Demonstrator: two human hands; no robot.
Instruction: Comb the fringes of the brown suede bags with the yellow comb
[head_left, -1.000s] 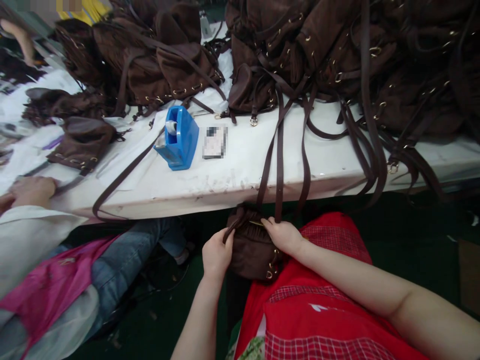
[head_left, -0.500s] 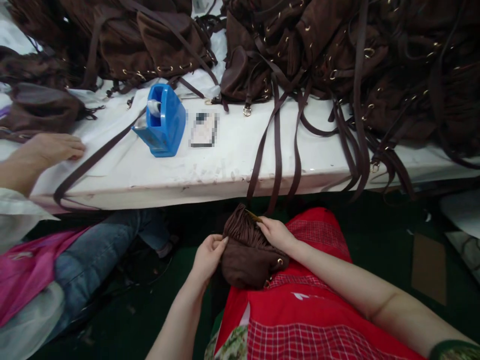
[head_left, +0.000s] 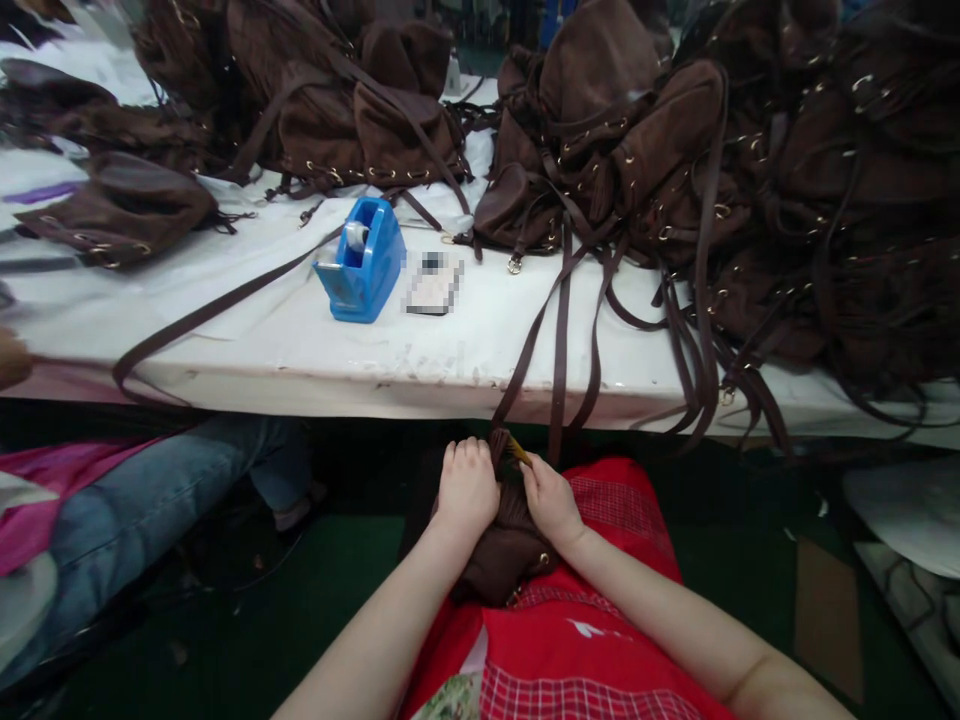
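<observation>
A brown bag (head_left: 495, 572) lay on a red apron (head_left: 544, 655), under the left hand (head_left: 469, 485), whose grip was unclear; the right hand's fingers (head_left: 535, 474) pinched a yellow tool (head_left: 517, 449) beside it. Beyond, a white bench (head_left: 450, 350) held a tape dispenser (head_left: 364, 288) and heaped bags (head_left: 600, 70) above green floor (head_left: 735, 560).

Bag (head_left: 499, 568) in the lap: part lay hidden under the left hand (head_left: 469, 485); could not tell whether that hand gripped or only rested. Yellow tool (head_left: 517, 449): one end was lost in the right hand (head_left: 552, 502), kind too small to tell. Flat item (head_left: 435, 285): blurred into squares. Apron (head_left: 574, 655): cut by bottom edge, white mark (head_left: 588, 628) unreadable. Co-worker's hand (head_left: 10, 358): blurred, cut by left edge.
</observation>
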